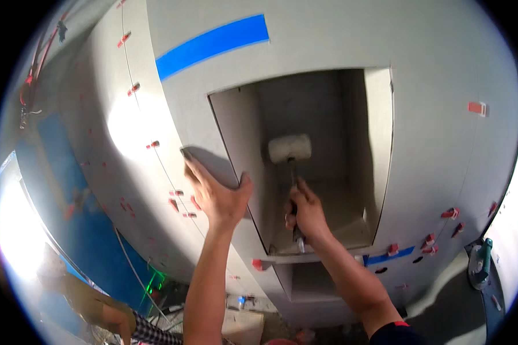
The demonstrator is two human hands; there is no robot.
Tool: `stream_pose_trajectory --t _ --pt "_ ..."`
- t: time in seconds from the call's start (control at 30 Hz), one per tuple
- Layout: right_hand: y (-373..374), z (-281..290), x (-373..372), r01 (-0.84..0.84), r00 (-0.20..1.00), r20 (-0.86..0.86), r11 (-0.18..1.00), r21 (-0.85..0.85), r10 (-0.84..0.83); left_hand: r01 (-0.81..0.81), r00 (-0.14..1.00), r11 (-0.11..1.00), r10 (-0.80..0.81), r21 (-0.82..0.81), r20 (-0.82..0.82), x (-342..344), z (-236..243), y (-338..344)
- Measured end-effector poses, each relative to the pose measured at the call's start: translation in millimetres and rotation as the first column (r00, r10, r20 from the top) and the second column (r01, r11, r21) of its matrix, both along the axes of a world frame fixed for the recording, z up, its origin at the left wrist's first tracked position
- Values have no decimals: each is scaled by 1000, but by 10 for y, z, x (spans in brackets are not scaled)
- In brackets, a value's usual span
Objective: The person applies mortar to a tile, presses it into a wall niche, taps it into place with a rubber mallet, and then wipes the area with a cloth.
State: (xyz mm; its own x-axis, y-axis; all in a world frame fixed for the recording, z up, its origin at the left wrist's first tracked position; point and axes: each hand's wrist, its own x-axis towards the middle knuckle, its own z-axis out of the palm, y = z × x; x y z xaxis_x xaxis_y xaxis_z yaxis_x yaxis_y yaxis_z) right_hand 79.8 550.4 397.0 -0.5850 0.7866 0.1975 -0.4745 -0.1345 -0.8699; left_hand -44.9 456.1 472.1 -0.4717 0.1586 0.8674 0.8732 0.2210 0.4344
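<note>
My right hand (308,213) reaches into a rectangular wall niche (380,144), its fingers wrapped round the handle of a mallet. The white, barrel-shaped mallet head (289,148) points up toward the back of the niche. Whether it touches the back or side tiles I cannot tell. My left hand (220,192) is open, fingers spread over the pale wall tile just left of the niche. Its thumb points toward the niche's left edge.
Red levelling clips (155,144) line the tile joints. Blue tape (213,46) sticks above the niche, with a lower opening (311,282) beneath it. Another person's arm (98,307) shows at lower left. At right stands a green-handled tool (485,259).
</note>
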Motion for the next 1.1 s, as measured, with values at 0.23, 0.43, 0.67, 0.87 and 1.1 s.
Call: stream_pose_trajectory --t 0.23,0.43,0.67,0.87,1.1 --pt "-1 80 105 -40 999 22 997 -69 42 2 999 1000 -1 -18 36 72 77 -51" --pt "-85 75 120 -7 1000 20 1000 -27 7 28 999 1000 -28 7 23 30 51 -34" --pt "-292 -121 168 2 1000 -15 1000 -15 -2 16 1000 1000 -16 8 21 61 73 -19" --pt "-462 -273 229 -35 999 29 998 -58 36 10 999 1000 -10 -7 37 86 84 -46" --pt "-443 -346 214 -86 995 54 996 -26 87 -5 999 1000 5 -12 35 85 76 -31"
